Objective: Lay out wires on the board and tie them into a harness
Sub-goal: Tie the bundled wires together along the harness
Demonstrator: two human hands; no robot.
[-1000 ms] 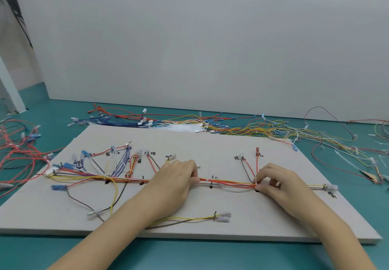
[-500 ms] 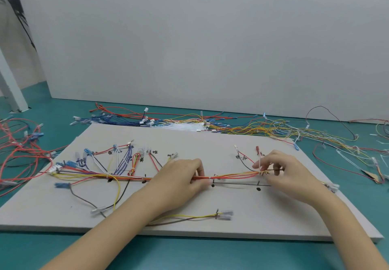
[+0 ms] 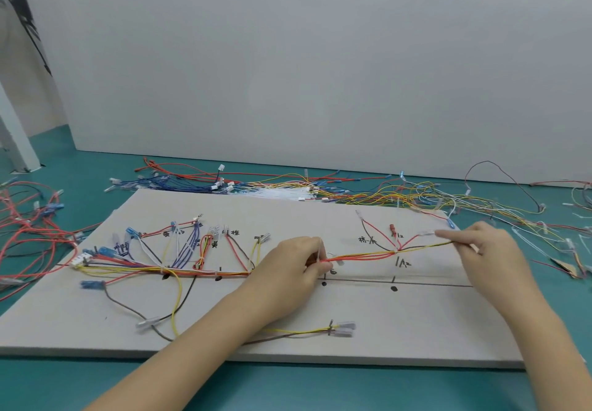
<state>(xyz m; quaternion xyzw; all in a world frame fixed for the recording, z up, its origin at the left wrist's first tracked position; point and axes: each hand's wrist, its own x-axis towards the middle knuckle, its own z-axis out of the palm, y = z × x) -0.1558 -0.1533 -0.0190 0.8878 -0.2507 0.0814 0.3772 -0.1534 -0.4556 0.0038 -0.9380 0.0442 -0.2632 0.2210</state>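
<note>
A grey board (image 3: 416, 321) lies flat on the teal table, marked with a black line, dots and handwritten labels. A wire harness (image 3: 205, 271) of red, yellow, orange, blue and brown wires runs along that line, with branches fanning up to connectors. My left hand (image 3: 294, 263) pinches the bundle near the board's middle, beside a white tie. My right hand (image 3: 480, 247) pinches the bundle's right end, and the stretch of wires (image 3: 365, 255) between my hands is pulled taut and lifted off the board. Short red and black branches rise from a tie at its right part.
Loose wires (image 3: 368, 191) in many colours lie heaped along the board's far edge and spread to the right. A tangle of red wires (image 3: 22, 228) sits left of the board. A yellow and brown pair with clear connectors (image 3: 342, 329) lies near the front edge. A grey wall stands behind.
My right hand has drawn the bundle's right end up and to the right, lifting it off the black line. My left hand has held its pinch near the middle.
</note>
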